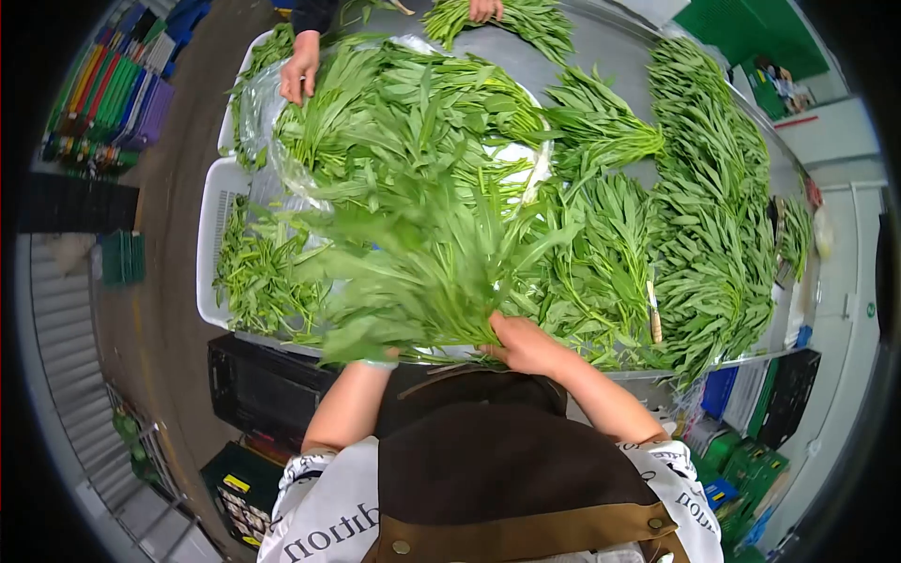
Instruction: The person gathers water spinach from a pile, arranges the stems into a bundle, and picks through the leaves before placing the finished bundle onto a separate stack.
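Note:
A bunch of water spinach [422, 263] spreads in front of me, its leaves blurred by motion. My right hand [527, 345] is closed round the stems at the bunch's lower right. At the lower left, my left hand [380, 357] is mostly covered by the leaves, and its fingers are hidden. Beneath and beyond the bunch lies a large heap of the same greens [385, 122] on clear plastic [267, 103]. More loose water spinach [601, 235] lies to the right of my right hand.
Across the metal table [601, 42], another person's hand [300, 68] touches the heap; their other hand [485, 9] is on a bunch. A long row of greens [704, 206] lines the right side. A slim pale-handled tool [654, 314] lies nearby. White tubs [205, 272] stand left.

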`<state>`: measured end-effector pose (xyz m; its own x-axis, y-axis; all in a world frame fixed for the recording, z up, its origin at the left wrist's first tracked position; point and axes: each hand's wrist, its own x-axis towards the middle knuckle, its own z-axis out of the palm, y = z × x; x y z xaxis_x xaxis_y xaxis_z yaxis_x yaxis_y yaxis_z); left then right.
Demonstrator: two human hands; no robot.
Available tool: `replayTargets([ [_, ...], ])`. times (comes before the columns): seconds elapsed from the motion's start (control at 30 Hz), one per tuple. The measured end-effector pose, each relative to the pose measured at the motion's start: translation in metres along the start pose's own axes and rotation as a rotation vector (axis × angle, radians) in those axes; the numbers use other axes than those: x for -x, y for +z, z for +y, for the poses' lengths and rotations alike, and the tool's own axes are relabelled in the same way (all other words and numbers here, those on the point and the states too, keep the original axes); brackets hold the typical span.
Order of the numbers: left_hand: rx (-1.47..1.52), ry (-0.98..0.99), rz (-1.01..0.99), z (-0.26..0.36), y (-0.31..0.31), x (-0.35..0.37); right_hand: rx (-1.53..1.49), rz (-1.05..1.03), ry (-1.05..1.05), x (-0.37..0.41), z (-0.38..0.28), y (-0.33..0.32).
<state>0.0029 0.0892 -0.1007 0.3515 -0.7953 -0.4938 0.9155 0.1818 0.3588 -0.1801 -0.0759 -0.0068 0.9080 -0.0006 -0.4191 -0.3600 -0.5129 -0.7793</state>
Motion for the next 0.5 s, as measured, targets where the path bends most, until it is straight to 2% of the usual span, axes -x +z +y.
replayTargets([
  [0.1,0.127,-0.029,-0.057,0.012,0.017,0.002,-0.031,0.042,-0.158,-0.001,0.004,0.002],
  [0.2,0.142,-0.038,-0.096,0.018,0.028,-0.002,0.118,-0.015,-0.025,0.000,-0.012,-0.015],
  [0.33,0.152,-0.036,-0.122,0.027,0.036,-0.006,0.099,0.107,-0.174,-0.006,0.001,-0.003],
  [0.43,0.169,-0.037,-0.142,0.031,0.039,-0.006,0.227,0.056,-0.165,-0.003,-0.007,-0.013],
  [0.5,0.185,-0.032,-0.162,0.037,0.043,-0.006,0.167,0.120,-0.193,0.000,-0.005,-0.015],
])
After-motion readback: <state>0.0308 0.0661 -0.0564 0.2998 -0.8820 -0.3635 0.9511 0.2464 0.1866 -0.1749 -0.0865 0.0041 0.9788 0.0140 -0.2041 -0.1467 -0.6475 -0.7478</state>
